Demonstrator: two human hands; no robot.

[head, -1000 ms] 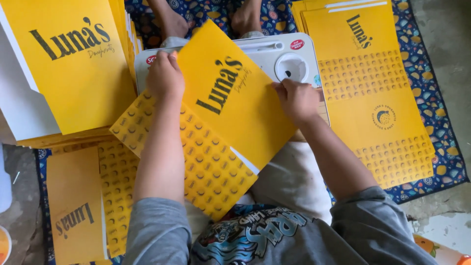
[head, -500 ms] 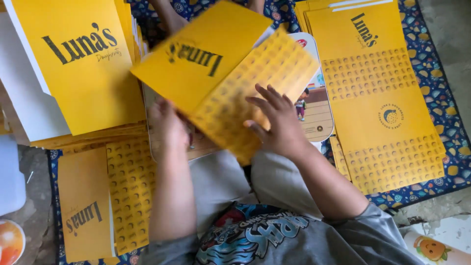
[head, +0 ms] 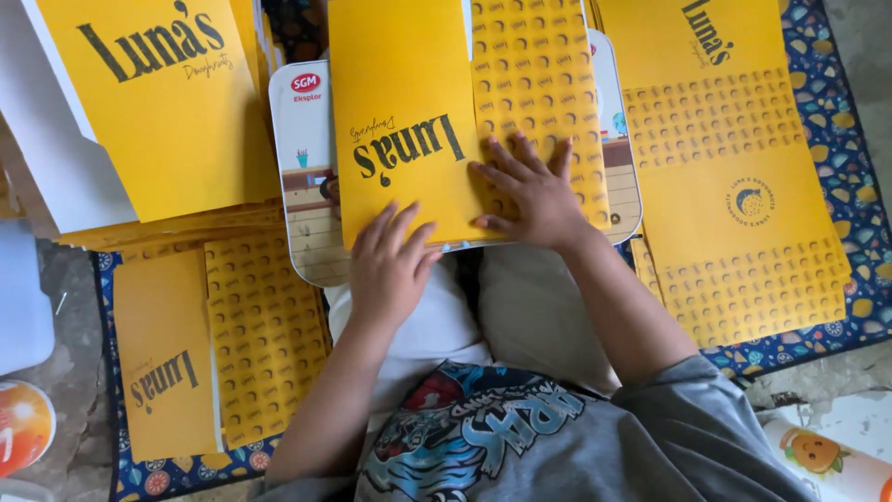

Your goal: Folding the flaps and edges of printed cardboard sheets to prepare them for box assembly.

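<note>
Patterned mat (head: 841, 121); both hands (head: 390, 265) flatten yellow sheet (head: 409, 102), top cropped.

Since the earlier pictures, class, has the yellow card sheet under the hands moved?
Yes. The yellow card sheet has been turned round and now lies flat along the white lap tray, pressed by the left hand and right hand.

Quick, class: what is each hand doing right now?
Left hand: open, flat on the yellow cardboard sheet.
Right hand: open, fingers spread, pressing the same sheet.
</note>
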